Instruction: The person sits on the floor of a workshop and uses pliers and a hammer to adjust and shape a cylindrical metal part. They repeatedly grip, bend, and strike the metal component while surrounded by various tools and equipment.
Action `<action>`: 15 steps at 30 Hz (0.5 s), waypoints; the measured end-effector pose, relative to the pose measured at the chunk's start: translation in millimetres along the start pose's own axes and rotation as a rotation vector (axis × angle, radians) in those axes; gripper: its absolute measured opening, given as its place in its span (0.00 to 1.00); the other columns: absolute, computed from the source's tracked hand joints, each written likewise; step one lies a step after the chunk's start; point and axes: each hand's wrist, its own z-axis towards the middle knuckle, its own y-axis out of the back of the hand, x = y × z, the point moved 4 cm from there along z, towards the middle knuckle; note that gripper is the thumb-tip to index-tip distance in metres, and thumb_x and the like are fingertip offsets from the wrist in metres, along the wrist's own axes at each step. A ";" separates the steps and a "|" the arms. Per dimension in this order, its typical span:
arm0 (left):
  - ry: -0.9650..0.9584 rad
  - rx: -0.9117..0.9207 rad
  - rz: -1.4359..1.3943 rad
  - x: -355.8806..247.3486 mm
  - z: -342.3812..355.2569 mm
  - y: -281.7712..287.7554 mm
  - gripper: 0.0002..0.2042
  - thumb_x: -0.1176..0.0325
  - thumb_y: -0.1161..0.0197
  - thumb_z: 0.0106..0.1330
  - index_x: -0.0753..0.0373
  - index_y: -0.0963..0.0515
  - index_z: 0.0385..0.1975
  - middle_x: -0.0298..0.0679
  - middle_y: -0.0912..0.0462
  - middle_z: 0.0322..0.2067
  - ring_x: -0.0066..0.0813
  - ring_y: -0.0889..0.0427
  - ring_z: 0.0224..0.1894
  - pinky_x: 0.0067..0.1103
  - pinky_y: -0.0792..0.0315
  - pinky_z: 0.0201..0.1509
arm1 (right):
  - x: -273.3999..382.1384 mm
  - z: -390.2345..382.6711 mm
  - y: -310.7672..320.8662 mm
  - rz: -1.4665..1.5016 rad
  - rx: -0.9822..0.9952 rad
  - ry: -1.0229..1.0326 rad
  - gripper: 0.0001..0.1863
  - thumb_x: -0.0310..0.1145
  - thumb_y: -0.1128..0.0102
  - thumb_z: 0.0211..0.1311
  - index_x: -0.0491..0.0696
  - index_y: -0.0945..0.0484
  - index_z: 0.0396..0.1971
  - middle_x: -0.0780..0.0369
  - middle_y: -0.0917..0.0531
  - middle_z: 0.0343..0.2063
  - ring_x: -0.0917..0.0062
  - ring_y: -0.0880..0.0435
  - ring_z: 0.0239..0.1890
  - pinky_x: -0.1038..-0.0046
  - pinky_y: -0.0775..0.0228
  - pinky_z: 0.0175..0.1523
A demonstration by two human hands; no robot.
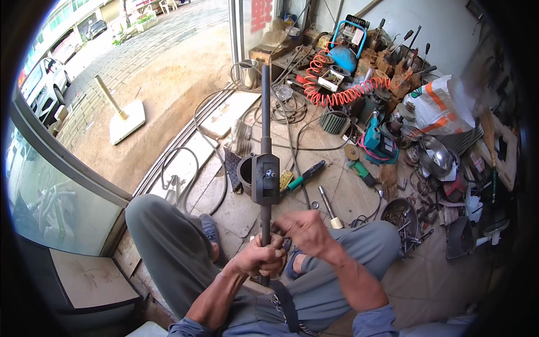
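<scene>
A large dark metal tap wrench (260, 182) stands nearly upright before me. It has a long bar and a wide middle block with a square opening. My left hand (256, 257) is wrapped round its lower handle, between my knees. Close to the right of that handle is my right hand (307, 231), its fingers curled together and slightly blurred. I cannot make out what, if anything, lies in its fingertips. Behind the block, partly hidden, sits a dark round metal pot (245, 170).
On the tiled floor lie a green-handled tool (306, 175), a green angle grinder (362, 173) and a metal rod with a brass-coloured end (330, 206). A bowl of small metal parts (400, 212) is by my right knee. An orange coiled hose (337, 101) and cables spread beyond.
</scene>
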 end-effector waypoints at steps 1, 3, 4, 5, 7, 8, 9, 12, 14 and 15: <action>0.002 0.041 -0.036 -0.4 1.1 0.1 0.15 0.77 0.43 0.70 0.57 0.38 0.21 0.28 0.39 0.12 0.15 0.44 0.11 0.19 0.52 0.14 | -12.2 -0.6 13.5 -0.016 -0.095 -0.058 0.13 0.35 0.38 0.68 0.39 0.18 0.31 0.53 0.19 0.23 0.63 0.18 0.25 0.66 0.28 0.31; 0.011 -0.030 0.098 -5.5 -7.8 7.4 0.17 0.79 0.43 0.69 0.56 0.42 0.22 0.28 0.41 0.14 0.14 0.45 0.12 0.19 0.53 0.14 | 4.4 11.6 44.1 -0.357 -0.392 0.139 0.15 0.38 0.40 0.71 0.40 0.17 0.38 0.54 0.17 0.25 0.65 0.16 0.28 0.66 0.26 0.34; 0.017 -0.060 0.163 -6.9 -12.7 9.4 0.18 0.80 0.43 0.69 0.55 0.43 0.22 0.27 0.42 0.15 0.14 0.46 0.13 0.19 0.54 0.14 | 1.7 18.7 59.6 -0.189 -0.406 -0.014 0.18 0.42 0.41 0.72 0.41 0.18 0.42 0.57 0.16 0.26 0.69 0.15 0.29 0.67 0.24 0.35; 0.001 -0.135 0.294 -6.8 -17.2 12.9 0.18 0.80 0.43 0.68 0.56 0.42 0.21 0.28 0.41 0.15 0.15 0.44 0.12 0.19 0.52 0.14 | -5.1 29.6 78.3 -0.074 -0.373 -0.079 0.22 0.46 0.40 0.72 0.39 0.20 0.47 0.57 0.15 0.30 0.72 0.15 0.33 0.71 0.23 0.38; 0.025 -0.123 0.378 2.5 -23.5 17.9 0.18 0.80 0.43 0.68 0.56 0.43 0.20 0.29 0.39 0.14 0.16 0.43 0.12 0.19 0.50 0.15 | -6.6 55.1 100.7 0.230 -0.418 -0.043 0.26 0.49 0.40 0.72 0.37 0.24 0.51 0.56 0.16 0.35 0.72 0.14 0.36 0.72 0.22 0.42; 0.038 -0.120 0.422 9.8 -26.6 21.8 0.19 0.80 0.43 0.68 0.56 0.43 0.19 0.29 0.38 0.14 0.16 0.42 0.12 0.19 0.50 0.15 | -4.9 65.0 102.9 0.402 -0.408 -0.075 0.26 0.49 0.40 0.72 0.38 0.25 0.51 0.55 0.16 0.35 0.71 0.14 0.36 0.72 0.22 0.43; 0.064 -0.156 0.461 16.0 -38.7 30.9 0.19 0.81 0.43 0.67 0.56 0.43 0.18 0.31 0.35 0.13 0.17 0.40 0.12 0.19 0.48 0.15 | -3.8 80.1 86.7 0.605 -0.378 -0.107 0.26 0.49 0.41 0.72 0.39 0.26 0.51 0.55 0.17 0.35 0.71 0.14 0.36 0.71 0.21 0.43; 0.155 -0.068 0.373 36.0 -31.9 30.6 0.18 0.75 0.37 0.66 0.56 0.40 0.18 0.29 0.34 0.14 0.14 0.36 0.12 0.16 0.46 0.14 | 11.3 96.9 74.3 1.011 -0.270 -0.138 0.20 0.48 0.43 0.73 0.44 0.27 0.45 0.56 0.19 0.31 0.69 0.15 0.34 0.68 0.20 0.42; 0.212 -0.064 0.404 39.9 -25.5 38.5 0.19 0.73 0.37 0.66 0.56 0.41 0.18 0.29 0.34 0.14 0.14 0.37 0.13 0.17 0.48 0.16 | -0.8 102.6 75.4 0.986 -0.411 -0.192 0.15 0.46 0.48 0.76 0.49 0.30 0.36 0.62 0.23 0.25 0.75 0.23 0.24 0.71 0.28 0.30; 0.239 -0.063 0.421 40.6 -22.8 39.8 0.19 0.72 0.37 0.67 0.56 0.42 0.18 0.28 0.35 0.13 0.14 0.38 0.14 0.18 0.49 0.17 | -11.4 102.9 77.6 1.016 -0.446 -0.222 0.16 0.46 0.48 0.76 0.49 0.31 0.35 0.63 0.26 0.23 0.78 0.27 0.21 0.72 0.33 0.26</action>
